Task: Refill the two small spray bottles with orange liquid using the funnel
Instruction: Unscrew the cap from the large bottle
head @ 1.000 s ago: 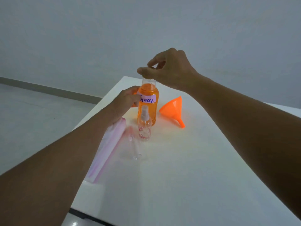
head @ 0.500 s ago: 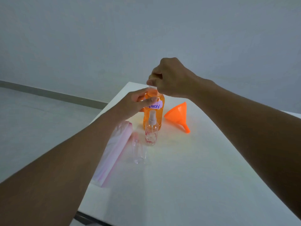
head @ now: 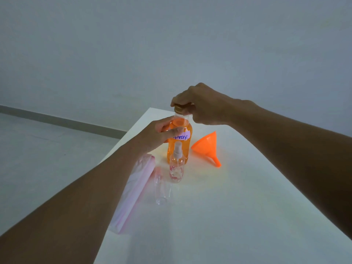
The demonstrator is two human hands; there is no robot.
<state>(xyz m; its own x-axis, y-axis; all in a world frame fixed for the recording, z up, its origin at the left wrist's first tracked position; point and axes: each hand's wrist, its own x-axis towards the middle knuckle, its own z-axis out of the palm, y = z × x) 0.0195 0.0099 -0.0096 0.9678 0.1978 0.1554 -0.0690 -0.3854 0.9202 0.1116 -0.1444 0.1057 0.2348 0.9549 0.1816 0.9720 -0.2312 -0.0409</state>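
On the table, two small spray bottles stand before the large bottle. The funnel lies right of it, the packet left.

One legible text: a handwritten blue word on the pale label of the large orange bottle, reading "pray." with its first letter, probably "S", hidden behind the left hand.
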